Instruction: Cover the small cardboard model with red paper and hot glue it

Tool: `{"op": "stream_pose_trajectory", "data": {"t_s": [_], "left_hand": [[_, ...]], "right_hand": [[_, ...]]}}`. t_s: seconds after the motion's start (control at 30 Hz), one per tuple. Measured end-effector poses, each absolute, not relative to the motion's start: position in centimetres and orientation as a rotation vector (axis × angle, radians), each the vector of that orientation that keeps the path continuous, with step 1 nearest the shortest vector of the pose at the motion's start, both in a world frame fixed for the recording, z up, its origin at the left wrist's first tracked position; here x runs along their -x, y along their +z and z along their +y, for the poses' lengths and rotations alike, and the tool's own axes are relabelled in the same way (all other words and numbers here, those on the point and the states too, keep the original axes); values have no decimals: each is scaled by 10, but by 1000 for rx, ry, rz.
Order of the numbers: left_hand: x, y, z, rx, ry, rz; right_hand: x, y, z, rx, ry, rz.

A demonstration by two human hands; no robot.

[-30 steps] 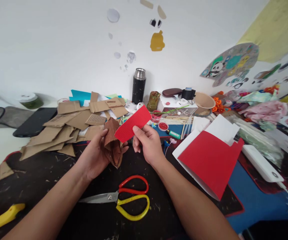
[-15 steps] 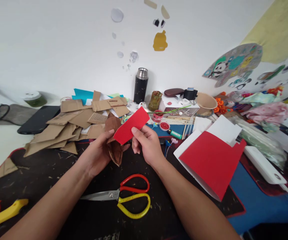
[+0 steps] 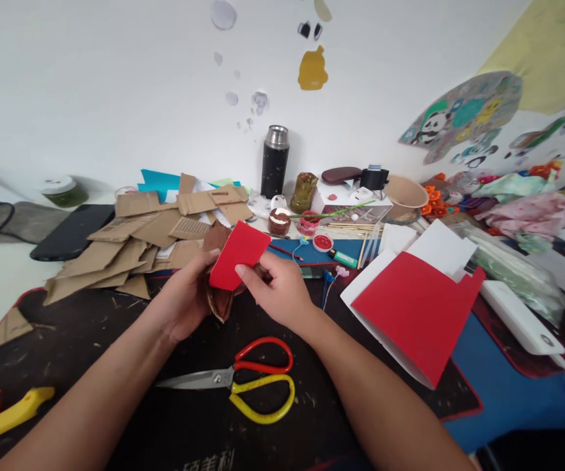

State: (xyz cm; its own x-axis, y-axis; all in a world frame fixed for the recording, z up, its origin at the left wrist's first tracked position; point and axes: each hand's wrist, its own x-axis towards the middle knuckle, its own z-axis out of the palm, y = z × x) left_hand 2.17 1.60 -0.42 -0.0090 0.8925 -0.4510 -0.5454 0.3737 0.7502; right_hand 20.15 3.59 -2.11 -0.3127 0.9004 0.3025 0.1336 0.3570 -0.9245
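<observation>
My left hand [image 3: 190, 288] is closed around a brown cardboard piece [image 3: 220, 304], mostly covered by the hand and the red sheet. Between thumb and fingers, my right hand [image 3: 279, 284] pinches a strip of red corrugated card [image 3: 241, 254], held up in front of the brown piece. Whether the two pieces touch I cannot tell. Below the hands, scissors [image 3: 243, 383] with one red and one yellow handle lie on the dark mat. A larger red card sheet [image 3: 414, 307] rests on white card to the right.
Cut cardboard pieces [image 3: 125, 242] are heaped at the back left. A black thermos [image 3: 275, 163] stands by the wall. A yellow-handled tool [image 3: 12, 415] lies at the left front. On the right are a white power strip [image 3: 520, 320] and its cable.
The red strip has turned more upright and shifted left and down over the brown piece. My right hand has moved with it, its fingers now going behind the strip.
</observation>
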Motion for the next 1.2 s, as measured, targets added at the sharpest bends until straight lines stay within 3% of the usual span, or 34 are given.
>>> {"op": "stream_pose_trajectory", "data": {"t_s": [0.77, 1.2], "left_hand": [[-22, 1, 14, -458, 1147, 1034], [-24, -1, 14, -465, 1182, 1113]], "right_hand": [[-210, -27, 43, 1030, 371, -2159], [-210, -18, 42, 1117, 276, -2341]]}}
